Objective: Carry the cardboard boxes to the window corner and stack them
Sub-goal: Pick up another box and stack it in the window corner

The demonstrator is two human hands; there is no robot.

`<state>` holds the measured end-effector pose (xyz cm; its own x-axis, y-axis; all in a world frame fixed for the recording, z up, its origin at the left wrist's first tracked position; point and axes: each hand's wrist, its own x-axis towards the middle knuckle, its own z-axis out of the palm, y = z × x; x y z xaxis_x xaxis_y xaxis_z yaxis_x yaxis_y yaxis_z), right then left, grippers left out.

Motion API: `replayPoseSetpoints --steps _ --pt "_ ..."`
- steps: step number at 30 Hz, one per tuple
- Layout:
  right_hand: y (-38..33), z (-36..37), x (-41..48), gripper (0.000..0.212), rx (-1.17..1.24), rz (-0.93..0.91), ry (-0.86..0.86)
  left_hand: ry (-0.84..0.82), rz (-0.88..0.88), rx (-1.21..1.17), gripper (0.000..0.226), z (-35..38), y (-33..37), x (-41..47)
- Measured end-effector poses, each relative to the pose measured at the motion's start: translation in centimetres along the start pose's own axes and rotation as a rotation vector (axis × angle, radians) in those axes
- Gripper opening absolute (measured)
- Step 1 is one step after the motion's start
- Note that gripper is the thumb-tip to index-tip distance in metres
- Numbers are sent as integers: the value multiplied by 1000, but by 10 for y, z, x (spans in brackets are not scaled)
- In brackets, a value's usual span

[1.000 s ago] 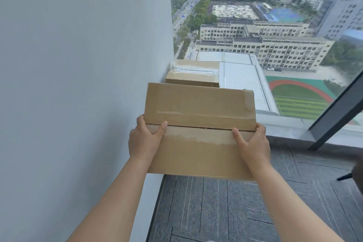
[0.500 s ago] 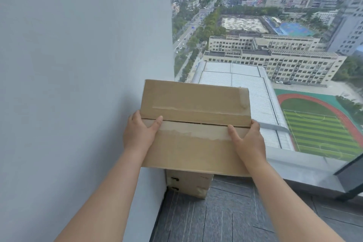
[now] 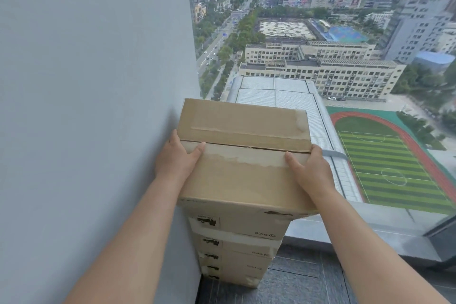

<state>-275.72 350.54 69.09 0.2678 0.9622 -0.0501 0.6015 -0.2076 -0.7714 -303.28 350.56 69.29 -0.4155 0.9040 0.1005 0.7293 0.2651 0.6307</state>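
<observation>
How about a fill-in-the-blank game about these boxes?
1. The left hand and right hand hold one cardboard ____.
2. Both thumbs lie on its ____ side.
3. The stack below stands beside a grey ____.
Missing words: box, top, wall.

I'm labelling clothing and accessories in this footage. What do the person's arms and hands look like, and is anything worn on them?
The left forearm and right forearm are bare to the frame edge, with no sleeves in view. The left hand and right hand wear no gloves. No watch, bracelet or ring shows on the wrists or visible fingers.
</observation>
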Motion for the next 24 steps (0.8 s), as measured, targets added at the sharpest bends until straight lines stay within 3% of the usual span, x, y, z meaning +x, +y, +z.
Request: replayPoseSetpoints --steps 7,11,18,21,24 --pt "-5 12 44 57 -119 111 -67 -141 -35 57 67 25 4 53" --pt "-8 16 55 58 -166 128 -130 -172 -69 124 70 29 1 64" --pt "-3 11 55 64 -103 82 -180 -232 -84 132 69 21 2 65" --pt "-2 7 47 65 -82 66 -171 -253 -74 143 60 14 4 55" --pt "2 4 38 64 -58 47 -147 -207 -49 173 63 7 3 36"
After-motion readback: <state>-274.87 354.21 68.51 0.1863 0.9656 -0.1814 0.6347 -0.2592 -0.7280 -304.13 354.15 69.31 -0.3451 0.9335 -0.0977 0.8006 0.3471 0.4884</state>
